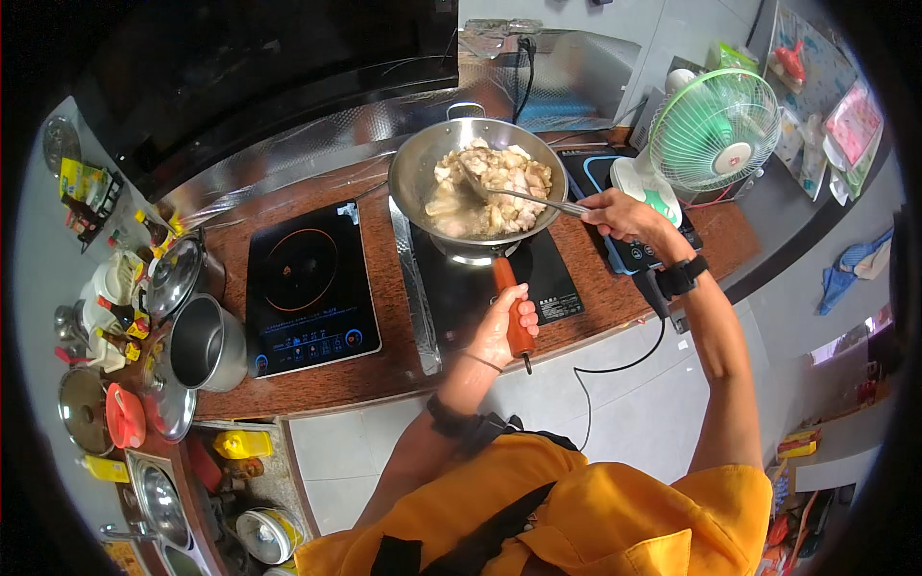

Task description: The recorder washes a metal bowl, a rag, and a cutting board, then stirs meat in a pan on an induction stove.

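My left hand (506,325) grips the orange-red handle (517,320) of a steel wok (414,169), which sits over the right-hand black cooktop (461,288). In my right hand (621,217) is the metal handle of a cooking spatula (533,199). Its blade reaches into pale, lightly browned pieces of meat (515,176), and part of it is hidden among them. Cloudy liquid (461,216) lies in the near left part of the wok. The wok tilts a little, with a small metal loop handle (467,110) on its far rim.
A black induction cooktop (313,288) lies left of the wok. Beyond it stand a deep metal pot (209,342), lids and sauce bottles. A green fan (713,133) stands at the right, beside another blue-edged cooktop (619,252). A black cable (627,366) hangs over the counter's front edge.
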A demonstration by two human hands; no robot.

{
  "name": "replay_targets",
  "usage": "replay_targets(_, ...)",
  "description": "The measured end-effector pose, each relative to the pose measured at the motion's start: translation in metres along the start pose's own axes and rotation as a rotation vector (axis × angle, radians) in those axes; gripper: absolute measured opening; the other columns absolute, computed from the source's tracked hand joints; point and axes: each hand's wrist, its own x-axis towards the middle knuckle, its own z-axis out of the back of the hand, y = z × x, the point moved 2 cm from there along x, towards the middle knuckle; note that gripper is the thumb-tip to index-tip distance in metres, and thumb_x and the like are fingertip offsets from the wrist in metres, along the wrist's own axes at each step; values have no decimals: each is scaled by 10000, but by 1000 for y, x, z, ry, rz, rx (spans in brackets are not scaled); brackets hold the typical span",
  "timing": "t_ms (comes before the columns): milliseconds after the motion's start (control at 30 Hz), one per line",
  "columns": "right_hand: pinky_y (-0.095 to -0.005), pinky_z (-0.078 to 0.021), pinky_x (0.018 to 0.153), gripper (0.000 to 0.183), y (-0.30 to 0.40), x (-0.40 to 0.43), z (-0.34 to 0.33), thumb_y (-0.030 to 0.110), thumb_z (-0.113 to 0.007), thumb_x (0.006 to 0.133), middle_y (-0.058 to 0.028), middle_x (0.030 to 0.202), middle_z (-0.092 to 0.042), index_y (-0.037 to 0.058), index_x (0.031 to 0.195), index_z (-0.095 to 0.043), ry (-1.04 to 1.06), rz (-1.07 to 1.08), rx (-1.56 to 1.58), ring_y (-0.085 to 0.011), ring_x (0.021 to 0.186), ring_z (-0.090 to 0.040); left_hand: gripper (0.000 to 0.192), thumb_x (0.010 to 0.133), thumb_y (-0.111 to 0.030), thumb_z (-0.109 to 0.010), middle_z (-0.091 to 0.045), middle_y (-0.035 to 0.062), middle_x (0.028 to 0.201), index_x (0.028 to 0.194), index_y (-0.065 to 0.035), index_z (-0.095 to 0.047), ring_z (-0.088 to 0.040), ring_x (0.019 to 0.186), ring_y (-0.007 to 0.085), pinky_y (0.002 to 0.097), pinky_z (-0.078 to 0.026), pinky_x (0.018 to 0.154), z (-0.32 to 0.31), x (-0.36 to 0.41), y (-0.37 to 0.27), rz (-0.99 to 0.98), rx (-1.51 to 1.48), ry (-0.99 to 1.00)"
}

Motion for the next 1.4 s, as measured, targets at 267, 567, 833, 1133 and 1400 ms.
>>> replay_targets(267,-176,-151,320,336,-49,-21,16,232,-546,802,45,522,-406,117,1114,-503,60,-101,304,-28,363,-271,165,769,-200,-556,-363,-61,540,696,-130,-425,-355,453,47,186,-314,427,2,2,0,-23,-1,7)
replay_targets(567,-173,-135,311,328,-76,-51,13,238,-554,804,37,543,-427,107,1100,-500,103,-119,532,-21,357,-253,161,780,-189,-545,-364,-60,539,693,-126,-426,-354,447,43,182,-315,417,1,0,-2,-13,-11,24)
replay_targets(833,-157,-189,262,314,-99,-68,17,236,-532,819,15,568,-490,69,1082,-495,52,-72,662,-24,329,-331,149,784,-180,-539,-365,-62,546,699,-119,-432,-349,448,40,180,-309,420,2,0,-4,11,-39,44)
replay_targets(1133,-162,-261,287,342,-92,-87,10,238,-473,851,17,545,-485,64,1145,-461,-118,-101,520,-39,341,-360,153,787,-179,-539,-358,-62,543,702,-111,-431,-337,446,39,180,-302,416,6,-1,-7,13,-44,54)
replay_targets(1400,-197,-242,343,422,-68,-69,-3,196,-472,831,39,513,-371,62,1223,-393,-246,66,160,-43,389,-325,152,786,-175,-541,-356,-60,544,701,-113,-430,-343,442,40,176,-303,411,8,-1,-8,37,-65,63)
